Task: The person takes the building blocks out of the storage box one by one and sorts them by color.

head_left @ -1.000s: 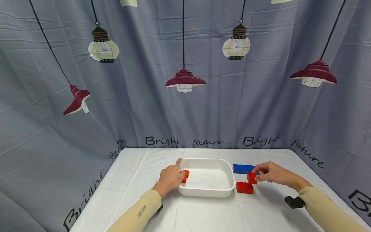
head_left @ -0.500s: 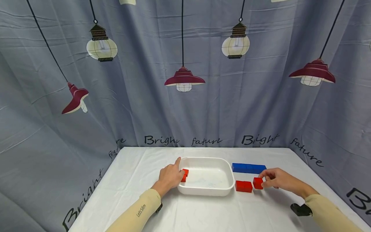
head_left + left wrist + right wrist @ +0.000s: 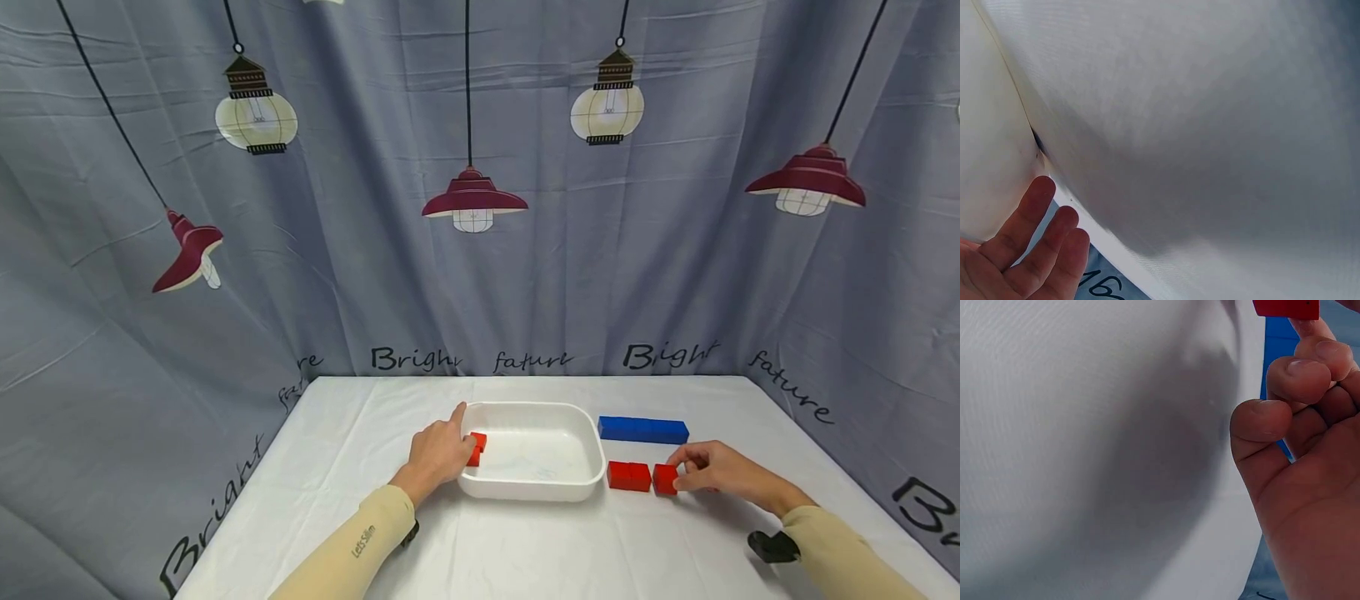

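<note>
My right hand [image 3: 731, 479] pinches a red cube [image 3: 664, 480] between thumb and finger, low at the table and just right of two red cubes [image 3: 628, 476] that sit side by side. In the right wrist view the cube [image 3: 1288, 307] is cut by the top edge, and the other fingers curl beneath it. A white tray [image 3: 531, 490] stands left of these cubes. My left hand [image 3: 435, 454] holds its left rim, index finger along the edge and thumb over the inside. Red cubes [image 3: 477, 442] lie inside by that thumb, partly hidden. Three fingers [image 3: 1029, 225] extend outside the wall.
A row of blue cubes [image 3: 642, 430] lies behind the red ones, right of the tray. White cloth covers the table [image 3: 525, 550]. A grey curtain [image 3: 480, 292] printed with lamps hangs behind the table's far edge.
My right hand has brought the red cube right and down, from in front of the blue row to beside the red pair. The left hand stays at the tray; the head view shifts slightly.
</note>
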`<act>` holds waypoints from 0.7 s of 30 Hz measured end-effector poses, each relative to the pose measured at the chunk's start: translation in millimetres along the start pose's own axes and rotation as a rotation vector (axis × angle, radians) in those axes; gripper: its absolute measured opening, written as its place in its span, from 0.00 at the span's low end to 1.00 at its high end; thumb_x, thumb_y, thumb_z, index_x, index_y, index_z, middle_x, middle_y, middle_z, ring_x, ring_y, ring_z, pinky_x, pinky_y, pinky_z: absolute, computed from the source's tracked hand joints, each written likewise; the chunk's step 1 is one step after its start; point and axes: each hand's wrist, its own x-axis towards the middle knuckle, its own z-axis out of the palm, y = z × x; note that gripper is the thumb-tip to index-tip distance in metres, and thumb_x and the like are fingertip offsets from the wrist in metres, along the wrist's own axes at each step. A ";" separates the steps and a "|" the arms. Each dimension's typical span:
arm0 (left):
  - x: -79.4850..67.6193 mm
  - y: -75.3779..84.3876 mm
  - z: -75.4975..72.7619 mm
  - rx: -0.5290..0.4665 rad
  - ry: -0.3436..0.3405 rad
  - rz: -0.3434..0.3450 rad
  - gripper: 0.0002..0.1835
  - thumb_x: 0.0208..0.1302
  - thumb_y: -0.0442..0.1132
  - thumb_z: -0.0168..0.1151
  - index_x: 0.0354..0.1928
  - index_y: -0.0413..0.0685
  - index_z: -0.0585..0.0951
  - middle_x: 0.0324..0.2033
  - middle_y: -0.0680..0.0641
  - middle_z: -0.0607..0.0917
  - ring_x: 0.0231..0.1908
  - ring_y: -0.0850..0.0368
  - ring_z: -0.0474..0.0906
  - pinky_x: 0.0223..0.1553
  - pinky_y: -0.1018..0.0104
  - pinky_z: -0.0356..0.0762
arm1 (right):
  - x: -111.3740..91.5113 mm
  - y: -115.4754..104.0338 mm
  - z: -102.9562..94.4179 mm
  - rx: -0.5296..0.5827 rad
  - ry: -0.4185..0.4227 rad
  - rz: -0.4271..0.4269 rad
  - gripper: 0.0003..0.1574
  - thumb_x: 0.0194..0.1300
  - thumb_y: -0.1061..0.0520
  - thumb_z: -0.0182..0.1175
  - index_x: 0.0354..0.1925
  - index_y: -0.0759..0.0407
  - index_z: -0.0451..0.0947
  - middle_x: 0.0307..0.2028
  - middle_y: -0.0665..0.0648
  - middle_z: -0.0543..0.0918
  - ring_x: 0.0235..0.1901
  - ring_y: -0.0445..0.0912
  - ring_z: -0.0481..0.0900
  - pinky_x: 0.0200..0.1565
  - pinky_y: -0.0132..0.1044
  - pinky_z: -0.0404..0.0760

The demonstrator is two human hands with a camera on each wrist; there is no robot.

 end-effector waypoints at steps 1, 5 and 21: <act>0.1 0.1 -0.2 0.003 0.000 0.000 0.36 0.68 0.52 0.54 0.76 0.51 0.63 0.45 0.42 0.87 0.39 0.50 0.82 0.41 0.52 0.79 | 0.4 0.6 0.7 -0.002 0.002 0.002 0.21 0.64 0.55 0.67 0.51 0.64 0.79 0.26 0.52 0.69 0.29 0.45 0.70 0.29 0.34 0.67; 0.1 0.8 -0.8 0.005 0.001 -0.001 0.36 0.68 0.52 0.54 0.76 0.51 0.63 0.44 0.42 0.87 0.38 0.50 0.82 0.42 0.52 0.80 | 1.6 1.7 3.4 0.000 -0.004 0.005 0.20 0.64 0.54 0.67 0.51 0.64 0.79 0.26 0.52 0.70 0.30 0.45 0.71 0.30 0.33 0.66; 0.1 0.7 -0.1 0.004 -0.005 -0.003 0.36 0.68 0.52 0.54 0.76 0.52 0.63 0.43 0.42 0.87 0.38 0.50 0.82 0.42 0.52 0.80 | 5.1 -0.9 6.7 -0.023 -0.011 -0.004 0.25 0.63 0.52 0.69 0.54 0.65 0.79 0.26 0.53 0.70 0.30 0.45 0.71 0.30 0.33 0.67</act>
